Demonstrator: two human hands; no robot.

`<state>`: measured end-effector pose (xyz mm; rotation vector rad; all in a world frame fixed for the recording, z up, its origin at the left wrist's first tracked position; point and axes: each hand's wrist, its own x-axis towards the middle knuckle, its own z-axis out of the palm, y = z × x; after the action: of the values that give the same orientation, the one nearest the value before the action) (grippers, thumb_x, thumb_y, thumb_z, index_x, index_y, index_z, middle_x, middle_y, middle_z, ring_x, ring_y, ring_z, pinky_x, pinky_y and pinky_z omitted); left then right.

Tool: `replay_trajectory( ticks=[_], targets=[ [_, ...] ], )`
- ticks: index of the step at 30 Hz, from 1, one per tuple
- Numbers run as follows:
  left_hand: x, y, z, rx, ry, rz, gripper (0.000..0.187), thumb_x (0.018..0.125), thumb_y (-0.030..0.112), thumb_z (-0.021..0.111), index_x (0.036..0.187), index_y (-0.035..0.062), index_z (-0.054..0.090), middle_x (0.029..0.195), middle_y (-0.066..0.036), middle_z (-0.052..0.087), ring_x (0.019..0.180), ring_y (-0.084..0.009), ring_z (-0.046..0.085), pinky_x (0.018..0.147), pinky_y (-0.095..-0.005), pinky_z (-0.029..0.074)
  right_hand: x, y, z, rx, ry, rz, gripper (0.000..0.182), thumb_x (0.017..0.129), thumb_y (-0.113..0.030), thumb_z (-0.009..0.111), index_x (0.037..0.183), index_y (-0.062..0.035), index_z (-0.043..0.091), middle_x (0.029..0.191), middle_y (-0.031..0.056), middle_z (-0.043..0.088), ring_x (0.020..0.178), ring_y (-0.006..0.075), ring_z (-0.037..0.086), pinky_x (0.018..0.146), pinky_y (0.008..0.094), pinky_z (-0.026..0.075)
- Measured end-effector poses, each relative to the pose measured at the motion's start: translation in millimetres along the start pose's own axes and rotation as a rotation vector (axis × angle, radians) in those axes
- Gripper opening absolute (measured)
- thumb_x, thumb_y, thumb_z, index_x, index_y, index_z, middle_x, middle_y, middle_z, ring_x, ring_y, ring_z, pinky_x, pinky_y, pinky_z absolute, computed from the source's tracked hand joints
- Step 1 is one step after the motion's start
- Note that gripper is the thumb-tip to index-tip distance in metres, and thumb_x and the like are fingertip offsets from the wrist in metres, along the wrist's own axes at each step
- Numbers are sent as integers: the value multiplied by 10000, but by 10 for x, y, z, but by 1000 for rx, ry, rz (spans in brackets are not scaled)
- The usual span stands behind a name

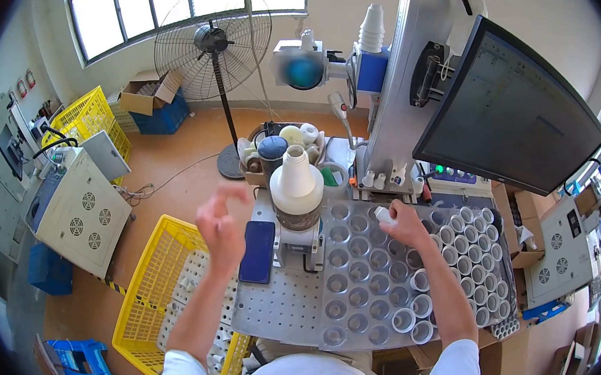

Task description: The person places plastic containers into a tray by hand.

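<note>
My right hand (408, 225) is closed on a small white plastic cup (384, 215), held above the clear tray (323, 291) of round pockets. Several like white cups (422, 331) fill the tray's right side, while many pockets on its left side hold none. My left hand (221, 232) is raised over the yellow basket's (131, 308) far end, its fingers bent and apart, with nothing seen in them. Between my hands a stepped white cone (297, 181) stands upright on a dark round holder. A dark blue phone (257, 251) lies beside my left hand.
A large monitor (510, 114) hangs over the tray's far right. The machine's grey column (407, 89) rises behind the tray, with a lens head (303, 70) left of it. White parts (185, 299) lie in the basket. A standing fan (211, 38) is at the back left.
</note>
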<state>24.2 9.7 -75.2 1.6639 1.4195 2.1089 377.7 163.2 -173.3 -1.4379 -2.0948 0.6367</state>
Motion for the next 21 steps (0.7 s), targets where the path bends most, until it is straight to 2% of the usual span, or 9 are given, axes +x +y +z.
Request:
replay_trajectory(
  ticks=[2, 5, 6, 7, 9, 12, 15, 19, 21],
  targets=[
    [464, 202, 280, 34, 54, 72, 258, 661, 41, 370, 716, -79, 592, 810, -111, 654, 763, -193, 583, 819, -316, 467, 118, -192, -139, -91, -207, -69, 345, 719, -239, 749, 781, -25, 485, 748, 143, 591, 666, 285, 553, 652, 380, 456],
    [787, 138, 621, 66, -65, 39, 275, 683, 44, 378, 694, -58, 632, 848, -119, 670, 773, -196, 598, 832, -303, 464, 233, -915, -417, 197, -63, -128, 358, 722, -208, 796, 731, -59, 471, 736, 42, 562, 680, 125, 491, 620, 313, 419],
    [800, 146, 760, -24, -193, -191, 283, 696, 57, 373, 652, -41, 635, 824, -121, 674, 778, -189, 608, 809, -292, 467, 239, -1202, -498, 315, 12, -165, 363, 741, -187, 807, 727, -70, 464, 730, 11, 540, 690, 88, 462, 615, 295, 409],
    [793, 152, 822, -115, -319, -419, 301, 708, 70, 369, 610, -23, 638, 800, -122, 679, 783, -182, 619, 787, -282, 470, 235, -1469, -517, 306, 6, -165, 363, 741, -187, 807, 727, -70, 464, 730, 11, 540, 690, 88, 462, 615, 295, 409],
    [812, 239, 707, -132, -385, -308, 310, 711, 99, 365, 571, -7, 621, 743, -103, 666, 759, -166, 611, 760, -274, 467, 226, -1931, -448, 955, 170, -381, 370, 790, -145, 810, 726, -77, 452, 723, -15, 513, 695, 71, 448, 616, 272, 402],
    [776, 498, 275, -24, -339, -45, 338, 707, 170, 340, 527, 13, 579, 589, -38, 597, 685, -129, 569, 721, -259, 448, 194, -2318, -187, 1006, 188, -535, 364, 816, -149, 807, 744, -72, 458, 758, 6, 557, 712, 79, 483, 635, 279, 428],
    [486, 391, -295, 177, -108, -114, 320, 688, 174, 334, 530, 20, 567, 576, -29, 576, 606, -138, 528, 664, -252, 439, 230, -2184, 190, 634, 172, -533, 353, 813, -163, 812, 769, -67, 475, 901, 82, 656, 794, 97, 567, 702, 283, 474],
    [-124, -436, -1190, 378, 81, -229, 279, 647, 172, 376, 550, 13, 583, 552, -28, 516, 554, -147, 481, 580, -274, 390, 45, -2197, 252, 526, 105, -329, 313, 822, -167, 798, 812, -56, 506, 1044, 128, 681, 859, 126, 612, 753, 280, 495],
    [-487, -981, -1652, 398, 133, -296, 277, 639, 194, 418, 557, -1, 597, 544, -33, 494, 537, -141, 459, 559, -283, 355, 13, -2037, 315, 663, 104, -465, 273, 877, -155, 756, 862, -41, 509, 1198, 146, 651, 1154, 183, 540, 995, 330, 417]
  ],
)
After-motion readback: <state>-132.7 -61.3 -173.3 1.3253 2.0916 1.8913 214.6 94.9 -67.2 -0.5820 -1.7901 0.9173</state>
